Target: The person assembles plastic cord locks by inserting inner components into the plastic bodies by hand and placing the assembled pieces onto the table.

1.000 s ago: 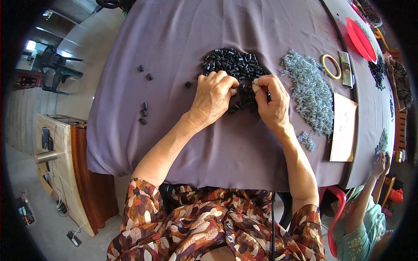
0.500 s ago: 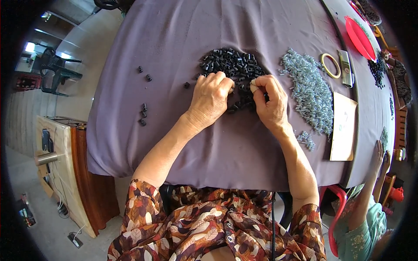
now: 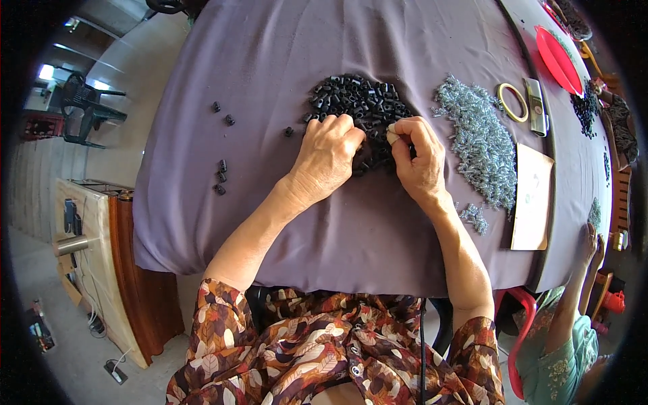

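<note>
A heap of small black tubular plastic caps (image 3: pixel 354 98) lies on a table spread with purple-grey cloth (image 3: pixel 270 61). My left hand (image 3: pixel 326 154) rests at the heap's near left side, its fingers curled down; what they grip is hidden. Across a small gap, my right hand (image 3: pixel 420 152) is at the heap's near right side, thumb and forefinger pinched together, with pale coverings on the fingertips. Whatever is in that pinch is too small to make out. To the right of it spreads a pile of small clear bluish plastic pieces (image 3: pixel 480 145).
Several loose black caps (image 3: pixel 221 177) lie at the left. Beyond the clear pile are a tape roll (image 3: pixel 513 102), a metal-and-green flat object (image 3: pixel 536 108), and a cardboard sheet (image 3: pixel 532 196). A red basin (image 3: pixel 559 61) stands far right. Another person's hands (image 3: pixel 592 243) work at the right edge.
My left hand's fingers have shifted slightly and curl more over the caps. My right hand stays almost in place. The other person's hands have drawn closer to the table's small pile.
</note>
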The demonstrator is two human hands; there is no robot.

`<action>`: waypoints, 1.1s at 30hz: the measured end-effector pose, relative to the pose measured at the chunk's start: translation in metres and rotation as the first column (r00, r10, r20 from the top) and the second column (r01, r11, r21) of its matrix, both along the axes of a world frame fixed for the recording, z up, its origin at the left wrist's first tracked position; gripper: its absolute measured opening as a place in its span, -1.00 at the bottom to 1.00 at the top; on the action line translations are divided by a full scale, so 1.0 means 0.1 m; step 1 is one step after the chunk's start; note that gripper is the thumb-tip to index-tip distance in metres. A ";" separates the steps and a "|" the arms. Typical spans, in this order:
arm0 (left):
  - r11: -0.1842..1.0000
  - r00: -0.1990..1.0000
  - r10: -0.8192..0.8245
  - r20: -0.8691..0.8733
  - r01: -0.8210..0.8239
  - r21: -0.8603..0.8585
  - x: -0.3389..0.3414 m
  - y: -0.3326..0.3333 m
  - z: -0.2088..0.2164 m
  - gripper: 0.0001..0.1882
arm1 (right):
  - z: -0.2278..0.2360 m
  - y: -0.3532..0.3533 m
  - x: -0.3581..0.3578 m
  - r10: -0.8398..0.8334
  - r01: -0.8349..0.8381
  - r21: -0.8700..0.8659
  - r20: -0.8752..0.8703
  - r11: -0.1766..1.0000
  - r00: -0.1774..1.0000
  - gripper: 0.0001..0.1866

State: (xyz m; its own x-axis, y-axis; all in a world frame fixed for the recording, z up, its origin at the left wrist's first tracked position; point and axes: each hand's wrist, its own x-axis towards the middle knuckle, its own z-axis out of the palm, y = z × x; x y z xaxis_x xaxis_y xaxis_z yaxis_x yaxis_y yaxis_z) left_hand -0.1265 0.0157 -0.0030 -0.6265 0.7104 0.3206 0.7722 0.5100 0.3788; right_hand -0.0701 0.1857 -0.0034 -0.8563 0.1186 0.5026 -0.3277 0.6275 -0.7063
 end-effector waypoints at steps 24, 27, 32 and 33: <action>0.860 0.677 -0.225 0.701 -0.200 0.470 0.03 0.04 0.11 -0.91 | 0.14 -0.11 0.10 0.087 -0.057 -0.221 0.128 0.974 0.988 -0.89; 0.862 0.683 -0.224 0.696 -0.194 0.468 0.02 0.05 0.14 -0.88 | 0.13 -0.10 0.09 0.082 -0.054 -0.222 0.121 0.974 0.989 -0.90; 0.844 0.672 -0.242 0.700 -0.210 0.494 0.03 0.06 0.14 -0.84 | 0.14 -0.10 0.10 0.078 -0.048 -0.208 0.139 0.977 0.987 -0.91; 0.845 0.648 -0.247 0.720 -0.220 0.488 0.03 0.06 0.14 -0.85 | 0.14 -0.09 0.10 0.083 -0.051 -0.211 0.143 0.976 0.986 -0.91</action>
State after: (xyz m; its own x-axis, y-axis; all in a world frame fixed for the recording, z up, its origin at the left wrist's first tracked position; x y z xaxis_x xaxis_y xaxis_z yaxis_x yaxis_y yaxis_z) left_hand -0.1232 0.0221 0.0113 -0.7964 0.6025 0.0532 0.1120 0.0605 0.9919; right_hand -0.0599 0.1765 0.0108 -0.9295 0.1458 0.3388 -0.2447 0.4438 -0.8621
